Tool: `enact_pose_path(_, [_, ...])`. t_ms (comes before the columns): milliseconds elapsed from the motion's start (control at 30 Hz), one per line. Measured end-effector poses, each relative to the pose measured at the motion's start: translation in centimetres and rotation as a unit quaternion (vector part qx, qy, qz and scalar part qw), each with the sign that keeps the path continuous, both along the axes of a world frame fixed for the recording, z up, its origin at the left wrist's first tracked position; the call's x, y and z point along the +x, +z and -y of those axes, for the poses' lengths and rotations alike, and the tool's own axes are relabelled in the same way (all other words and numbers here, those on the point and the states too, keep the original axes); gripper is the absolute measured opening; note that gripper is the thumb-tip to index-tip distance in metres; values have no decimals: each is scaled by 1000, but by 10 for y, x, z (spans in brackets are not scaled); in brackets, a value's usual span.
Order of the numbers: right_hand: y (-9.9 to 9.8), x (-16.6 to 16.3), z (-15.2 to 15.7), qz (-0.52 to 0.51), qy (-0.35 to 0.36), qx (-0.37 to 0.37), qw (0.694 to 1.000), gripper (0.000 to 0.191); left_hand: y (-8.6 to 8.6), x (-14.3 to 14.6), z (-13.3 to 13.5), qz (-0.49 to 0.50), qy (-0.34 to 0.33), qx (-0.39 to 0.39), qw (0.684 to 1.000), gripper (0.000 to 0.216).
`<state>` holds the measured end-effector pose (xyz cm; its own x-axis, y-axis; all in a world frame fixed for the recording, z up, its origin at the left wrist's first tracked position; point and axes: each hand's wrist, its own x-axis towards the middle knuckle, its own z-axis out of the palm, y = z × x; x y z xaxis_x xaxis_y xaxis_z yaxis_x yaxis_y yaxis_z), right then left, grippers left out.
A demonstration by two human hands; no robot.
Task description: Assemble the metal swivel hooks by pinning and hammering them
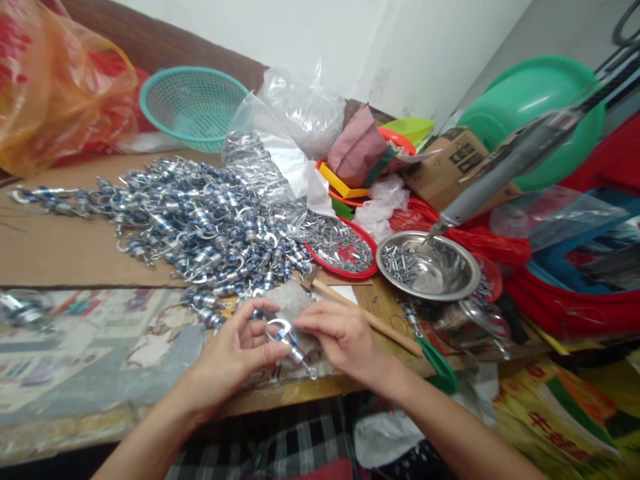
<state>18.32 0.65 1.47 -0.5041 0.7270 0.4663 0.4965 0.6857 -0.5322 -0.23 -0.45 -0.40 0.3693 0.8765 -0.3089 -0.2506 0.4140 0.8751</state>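
My left hand [240, 350] grips a silver metal hook with blue bands [290, 343] between thumb and fingers, over the table's front edge. Its curved end points up and left; a small ring sits at its lower right end. Close beside it, my right hand [345, 340] is pinched by the hook's curved end; whatever lies in its fingertips is too small to make out. Behind both hands is a small grey block [287, 300], partly hidden. A wooden-handled hammer [370, 317] lies just beyond my right hand. A large pile of similar hooks [200, 220] spreads over cardboard.
Right of the pile stand a red tray of small metal parts [345, 247] and a steel bowl [450, 273] with metal pins. A grey tool on an arm [510, 167] hangs above the bowl. A teal basket [195, 107] and plastic bags [305, 107] stand behind.
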Motion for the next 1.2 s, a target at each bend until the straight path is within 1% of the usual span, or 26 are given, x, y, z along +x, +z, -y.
enact_pose_path(67, [-5,-7,12,0,-14,47,999,27,0,0,1,-2,5,2,1000,49])
enact_pose_path(133, [-9,-12,16,12,-38,74,996,25,-1,0,1,-3,4,6,1000,50])
enact_pose_path(200, [-9,-15,17,37,-47,90,994,26,-2,0,1,3,1,12,1000,50])
enact_pose_path(267, [-6,-16,18,52,-46,93,993,24,-2,1,1,7,4,17,1000,50])
enact_pose_path(333, [1,-14,19,46,-46,69,995,21,-1,1,1,7,10,17,1000,48])
enact_pose_path(400, [9,-11,18,51,-45,20,998,20,-1,2,1,4,12,15,1000,48])
enact_pose_path(500, [17,-6,12,87,-32,-56,994,18,-2,2,1,1,3,13,1000,51])
enact_pose_path(567, [17,-5,8,92,-27,-68,993,18,-3,1,0,0,-2,14,1000,51])
enact_pose_path(633, [14,-5,6,79,-27,-46,995,19,-3,1,0,-3,1,15,1000,50])
enact_pose_path(733, [7,-9,9,75,-34,20,996,22,-3,1,0,-4,6,15,1000,51])
enact_pose_path(867, [4,-16,18,142,-38,104,984,22,-2,1,1,8,7,14,1000,51])
enact_pose_path(1000, [4,-21,23,206,-62,128,968,24,1,2,0,4,13,10,1000,51])
enact_pose_path(1133, [3,-23,23,211,-79,145,963,24,2,2,1,8,11,13,1000,50])
enact_pose_path(1200, [3,-24,24,222,-82,137,962,22,2,2,1,4,10,10,1000,51])
